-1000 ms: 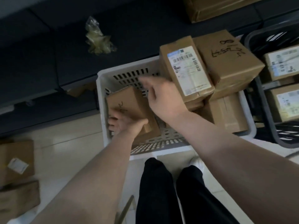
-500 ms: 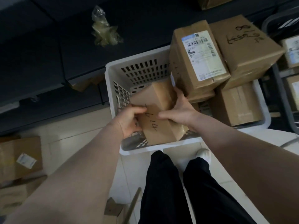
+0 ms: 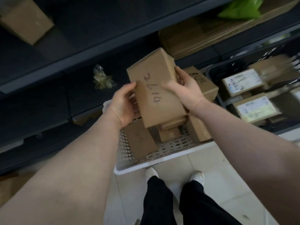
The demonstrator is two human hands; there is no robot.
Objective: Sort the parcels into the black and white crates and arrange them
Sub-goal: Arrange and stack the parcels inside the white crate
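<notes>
Above the white crate I hold a brown cardboard parcel with "2614" handwritten on its top. My left hand grips its left side, my right hand grips its right side, thumb on top. Inside the white crate lie more brown parcels, some hidden under the held one. The black crate stands to the right and holds parcels with white labels.
Dark shelving runs across the back, with a crumpled clear wrapper, a brown box at top left and a green bag at top right. My legs and white shoes stand on the tiled floor below the white crate.
Both hands have lifted the parcel up out of the white crate. The view has tilted upward, showing more of the shelves.
</notes>
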